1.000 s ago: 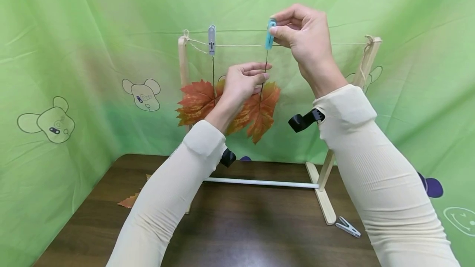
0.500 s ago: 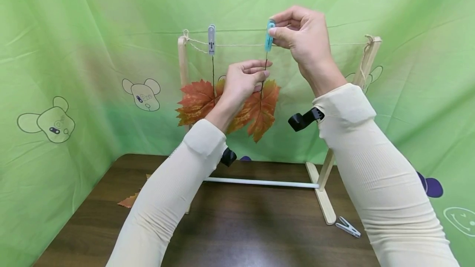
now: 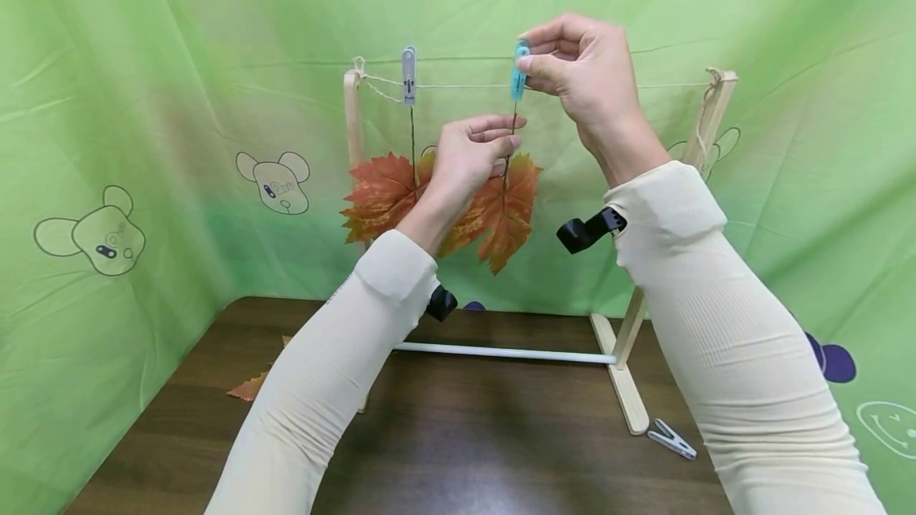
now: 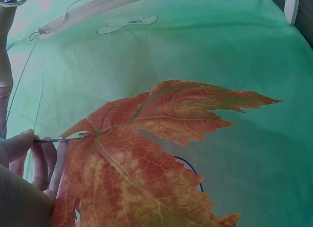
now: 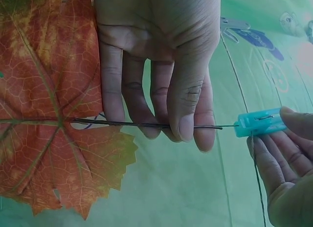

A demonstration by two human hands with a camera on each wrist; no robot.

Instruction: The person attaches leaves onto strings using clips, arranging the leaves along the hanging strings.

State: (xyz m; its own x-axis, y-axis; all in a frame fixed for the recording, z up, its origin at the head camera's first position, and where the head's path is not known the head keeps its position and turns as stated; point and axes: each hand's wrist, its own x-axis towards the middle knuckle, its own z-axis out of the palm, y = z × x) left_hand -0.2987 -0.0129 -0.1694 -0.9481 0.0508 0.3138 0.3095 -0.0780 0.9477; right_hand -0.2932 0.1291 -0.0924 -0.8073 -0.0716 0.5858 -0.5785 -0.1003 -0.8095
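Observation:
My left hand (image 3: 468, 153) pinches the dark stem (image 5: 146, 124) of an orange-red artificial maple leaf (image 3: 506, 217) between thumb and fingers. The leaf hangs below that hand, its face filling much of the left wrist view. Above, my right hand (image 3: 597, 70) grips a turquoise clothespin (image 3: 519, 74) between thumb and fingertips. That clothespin stands upright on the string (image 3: 465, 87), and the stem's thin upper end meets its lower tip. To the left, a grey clothespin (image 3: 409, 76) on the string holds a second maple leaf (image 3: 382, 189) by its stem; my left hand partly covers that leaf.
The string runs between two wooden posts (image 3: 711, 114) of a stand with a white crossbar (image 3: 501, 352). A light clothespin (image 3: 671, 439) lies on the brown table (image 3: 444, 435) by the stand's right foot. Another leaf (image 3: 249, 388) lies at left, partly behind my sleeve.
The turquoise clothespin and my right hand have come down very slightly. My left hand and its leaf have risen a little. Both grips look the same.

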